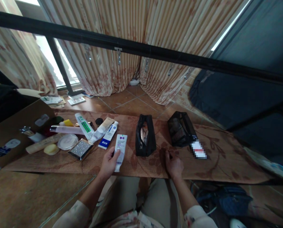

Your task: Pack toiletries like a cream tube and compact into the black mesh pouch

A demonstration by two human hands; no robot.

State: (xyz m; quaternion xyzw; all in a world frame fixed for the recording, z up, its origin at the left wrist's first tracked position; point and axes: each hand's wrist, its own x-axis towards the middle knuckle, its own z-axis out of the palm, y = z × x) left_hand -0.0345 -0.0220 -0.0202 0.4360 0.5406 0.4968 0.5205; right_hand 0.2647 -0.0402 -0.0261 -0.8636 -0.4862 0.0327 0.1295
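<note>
My left hand [109,163] is closed around the lower end of a white tube with blue and purple print [120,147], which lies on the brown patterned mat [226,164]. My right hand [173,164] rests on the mat near its front edge, fingers curled with nothing visibly in them. Between and just beyond my hands lies an open black mesh pouch [144,134] with items inside. A second black mesh pouch [180,128] sits to its right, beside a blurred-out label [198,149].
Left on the mat lie several toiletries: a white-green tube [84,126], a beige tube [101,129], a blue-white tube [108,135], a glittery compact [81,148], a round white lid [67,142], a yellow soap [51,149]. A cardboard box [15,129] stands far left. Curtains hang behind.
</note>
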